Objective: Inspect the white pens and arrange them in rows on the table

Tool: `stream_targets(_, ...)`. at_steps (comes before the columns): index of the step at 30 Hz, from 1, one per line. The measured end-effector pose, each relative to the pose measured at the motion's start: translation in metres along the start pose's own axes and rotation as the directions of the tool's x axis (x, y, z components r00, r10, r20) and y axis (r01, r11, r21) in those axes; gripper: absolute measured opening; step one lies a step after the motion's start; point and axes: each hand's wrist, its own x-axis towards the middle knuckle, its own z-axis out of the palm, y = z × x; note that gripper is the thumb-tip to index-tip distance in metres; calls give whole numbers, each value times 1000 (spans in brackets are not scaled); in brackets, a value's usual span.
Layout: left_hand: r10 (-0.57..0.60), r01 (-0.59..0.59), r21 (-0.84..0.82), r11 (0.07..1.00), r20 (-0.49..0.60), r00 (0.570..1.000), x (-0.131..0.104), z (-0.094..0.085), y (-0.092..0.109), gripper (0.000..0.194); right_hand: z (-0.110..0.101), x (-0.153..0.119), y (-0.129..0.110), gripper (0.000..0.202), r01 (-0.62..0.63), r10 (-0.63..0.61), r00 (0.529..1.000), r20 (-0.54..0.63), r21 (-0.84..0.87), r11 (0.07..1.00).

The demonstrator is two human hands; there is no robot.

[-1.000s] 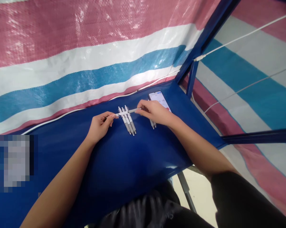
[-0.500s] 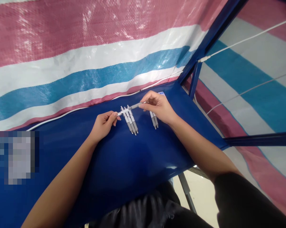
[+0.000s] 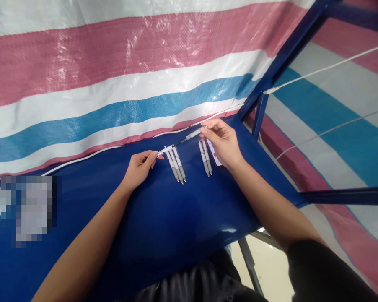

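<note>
Between finger and thumb, my left hand (image 3: 140, 168) pinches the clip end of a pen's white barrel (image 3: 167, 149). My right hand (image 3: 224, 141) pinches the pen's grey grip section (image 3: 194, 134), up and to the right of the barrel. A thin dark refill (image 3: 180, 143) shows in the gap between the two parts. Three white-and-grey pens (image 3: 177, 165) lie side by side on the table, just below the barrel. Two more pens (image 3: 205, 158) lie below my right hand, beside a phone (image 3: 214, 153) that the hand partly covers.
The blue table (image 3: 164, 226) meets a striped tarpaulin wall (image 3: 129, 92) at its far edge, where a white cable (image 3: 82, 160) runs. Blue metal frame bars (image 3: 258, 115) stand at the right. A blurred-out patch (image 3: 34, 209) hides something at the left.
My right hand has moved right with the grey grip section, parting it from the white barrel and exposing the refill. More of the phone shows. The whole view has shifted slightly.
</note>
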Motion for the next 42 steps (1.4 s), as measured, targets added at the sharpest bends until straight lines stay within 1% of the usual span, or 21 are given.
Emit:
stream_targets(3, -14, 14, -18, 1000, -6, 1000, -1, 1, -2, 55, 1, -2, 1, 40, -7, 7, 999, 42, -3, 1000)
stream_targets(6, -32, 32, -15, 999, 0, 1000, -2, 2, -3, 54, 7, -7, 1, 37, -38, 41, 985, 169, -20, 999)
stream_targets(8, -22, 22, 7, 1000, -12, 1000, -3, 3, -3, 51, 10, -11, 2, 36, -65, 68, 971, 229, -19, 998)
stream_targets(11, -2, 3, 34, 999, -32, 999, -4, 4, -1, 46, 13, -12, 4, 40, -99, 99, 965, 243, -12, 995)
stream_targets(13, 2, -1, 42, 999, -24, 1000, -5, 4, 0, 44, 13, -13, 5, 46, -103, 109, 962, 251, -36, 994)
stream_targets(15, 7, -6, 51, 999, -26, 1000, -5, 4, 1, 43, 12, -14, 5, 49, -77, 102, 958, 267, -102, 992)
stream_targets(18, -2, 4, 35, 999, -58, 998, -6, 4, 0, 41, 11, -17, 1, 54, -9, 92, 945, 313, -256, 967)
stream_targets(22, -20, 17, -21, 1000, -118, 993, -5, 5, -2, 35, 11, -21, -7, 67, 78, 95, 937, 336, -464, 882)
stream_targets(24, -8, 3, -31, 1000, -141, 990, -4, 5, -3, 33, 9, -20, -9, 66, 95, 110, 928, 356, -511, 854)
stream_targets(26, 7, -13, -34, 999, -157, 988, -3, 5, -4, 33, 7, -18, -8, 55, 106, 111, 911, 397, -485, 868)
stream_targets(28, 14, -20, -35, 999, -150, 989, -3, 4, -4, 33, 5, -16, -6, 45, 128, 72, 898, 433, -416, 901)
stream_targets(30, 17, -22, -36, 999, -134, 991, -2, 3, -6, 32, 5, -15, -3, 44, 136, 33, 895, 445, -343, 929)
stream_targets(33, 33, -38, -44, 998, -109, 993, -2, 3, -8, 34, 8, -16, 0, 45, 92, 29, 914, 406, -274, 957)
stream_targets(36, 47, -53, -55, 997, -96, 994, -3, 4, -7, 35, 9, -17, 1, 49, 4, 80, 921, 381, -213, 977)
stream_targets(40, 76, -88, -70, 994, -155, 985, -7, 7, -3, 31, 7, -15, 1, 51, -133, 197, 884, 423, -177, 975)
stream_targets(42, 81, -102, -98, 990, -193, 978, -9, 9, 0, 29, 8, -14, 1, 51, -181, 233, 865, 444, -157, 971)
